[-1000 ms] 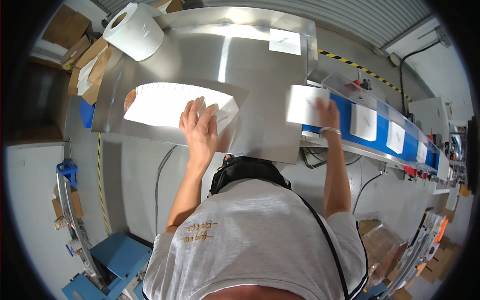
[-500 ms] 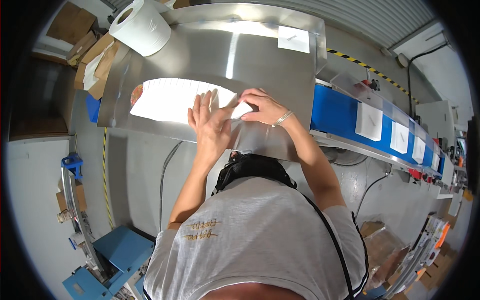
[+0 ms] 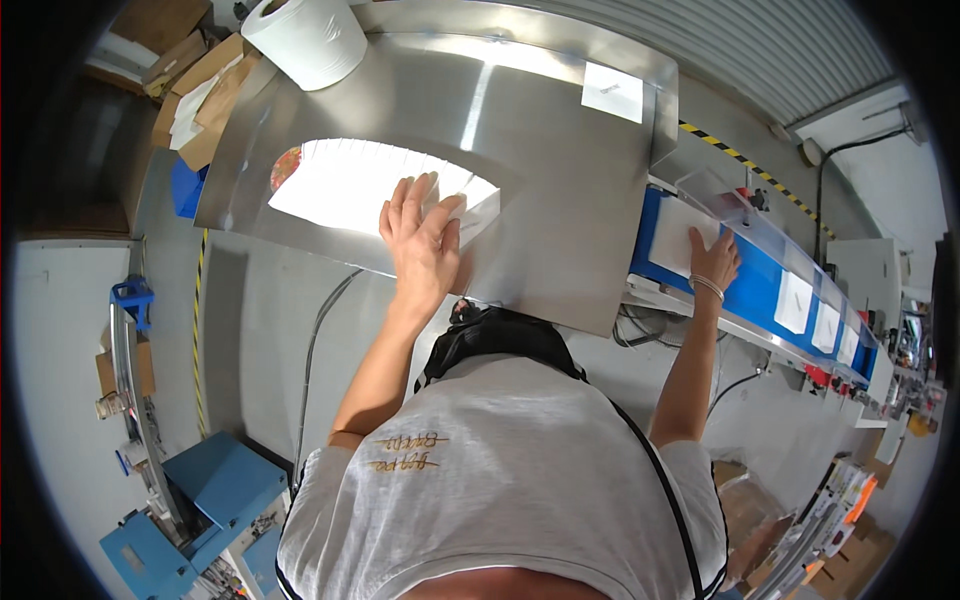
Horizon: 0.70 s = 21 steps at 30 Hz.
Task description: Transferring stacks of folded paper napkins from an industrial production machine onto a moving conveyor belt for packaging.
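A fanned row of white flat packets or sheets [image 3: 340, 190] lies on the steel table [image 3: 560, 220], with a red-patterned piece [image 3: 286, 167] showing at its left end. My left hand [image 3: 422, 245] rests on the right part of the row, fingers stretched out over the edges. Over on the blue conveyor belt [image 3: 757, 283], my right hand [image 3: 714, 262] lies with fingers spread on the right edge of a white flat packet [image 3: 680, 232]. Whether the packets are folded sheets or bags I cannot tell.
Several more white packets [image 3: 794, 302] lie spaced along the belt, beneath a clear guard [image 3: 725, 200]. A large white paper roll [image 3: 310, 45] stands at the table's back left, and a single white slip [image 3: 612, 92] lies back right. Cardboard boxes [image 3: 205, 105] sit left of the table.
My right hand has moved right, from the end of the row to the belt, where a packet now lies under it. My left hand has stayed on the row.
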{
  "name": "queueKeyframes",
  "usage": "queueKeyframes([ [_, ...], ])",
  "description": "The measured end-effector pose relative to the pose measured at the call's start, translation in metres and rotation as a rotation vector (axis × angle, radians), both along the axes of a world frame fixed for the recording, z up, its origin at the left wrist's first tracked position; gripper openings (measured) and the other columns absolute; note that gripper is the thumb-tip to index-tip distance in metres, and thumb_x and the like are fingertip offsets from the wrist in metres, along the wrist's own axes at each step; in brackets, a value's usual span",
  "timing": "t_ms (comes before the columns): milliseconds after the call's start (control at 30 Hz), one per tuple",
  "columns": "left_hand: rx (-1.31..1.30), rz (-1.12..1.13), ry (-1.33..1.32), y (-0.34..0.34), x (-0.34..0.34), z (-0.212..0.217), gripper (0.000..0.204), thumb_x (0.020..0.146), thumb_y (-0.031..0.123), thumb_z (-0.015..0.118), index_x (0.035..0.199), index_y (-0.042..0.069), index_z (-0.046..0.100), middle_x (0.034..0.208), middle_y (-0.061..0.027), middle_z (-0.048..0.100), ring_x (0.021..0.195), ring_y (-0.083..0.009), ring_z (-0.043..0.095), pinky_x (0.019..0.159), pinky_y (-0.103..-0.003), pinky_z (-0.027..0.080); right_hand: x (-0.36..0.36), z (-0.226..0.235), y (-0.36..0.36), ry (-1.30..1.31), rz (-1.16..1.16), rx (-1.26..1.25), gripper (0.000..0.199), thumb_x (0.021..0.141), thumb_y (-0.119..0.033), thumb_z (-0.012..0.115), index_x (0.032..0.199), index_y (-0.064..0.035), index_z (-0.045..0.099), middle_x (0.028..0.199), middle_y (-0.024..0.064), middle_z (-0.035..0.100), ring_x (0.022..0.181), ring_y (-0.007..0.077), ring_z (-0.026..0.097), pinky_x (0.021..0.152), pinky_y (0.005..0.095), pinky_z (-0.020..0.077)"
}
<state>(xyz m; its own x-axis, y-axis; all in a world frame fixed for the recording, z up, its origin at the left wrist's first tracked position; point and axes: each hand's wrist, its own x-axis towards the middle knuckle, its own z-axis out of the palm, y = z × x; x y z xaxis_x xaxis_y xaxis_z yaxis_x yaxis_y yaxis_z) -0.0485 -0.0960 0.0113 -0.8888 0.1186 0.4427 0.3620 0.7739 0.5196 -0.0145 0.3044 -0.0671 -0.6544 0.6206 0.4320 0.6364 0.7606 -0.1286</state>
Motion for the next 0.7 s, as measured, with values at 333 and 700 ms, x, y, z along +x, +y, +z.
queueKeyframes([
  [333,-0.115,-0.100,-0.079,0.006,-0.001,0.013,0.035,0.072,0.003,0.064,0.104,0.016,0.066,0.137,-0.0154,0.038,0.132,-0.0388,0.025,0.107,-0.053,0.011,-0.083,0.032,-0.190,-0.123,1.399,-0.872,0.047,0.076,-0.021,0.073,0.117,-0.0066,0.053,0.112,0.0064,0.058,0.098,0.0191,0.056,0.086,0.0312,0.0458],
  [700,-0.034,0.013,0.040,-0.009,-0.013,-0.004,0.030,0.074,-0.001,0.062,0.102,0.010,0.065,0.128,-0.0142,0.048,0.123,-0.0381,0.037,0.102,-0.049,0.028,-0.020,-0.032,-0.028,0.180,0.259,-0.919,0.030,0.085,-0.035,0.063,0.088,-0.0057,0.055,0.067,0.0024,0.047,0.061,0.0140,0.041,0.056,0.0297,0.0392],
])
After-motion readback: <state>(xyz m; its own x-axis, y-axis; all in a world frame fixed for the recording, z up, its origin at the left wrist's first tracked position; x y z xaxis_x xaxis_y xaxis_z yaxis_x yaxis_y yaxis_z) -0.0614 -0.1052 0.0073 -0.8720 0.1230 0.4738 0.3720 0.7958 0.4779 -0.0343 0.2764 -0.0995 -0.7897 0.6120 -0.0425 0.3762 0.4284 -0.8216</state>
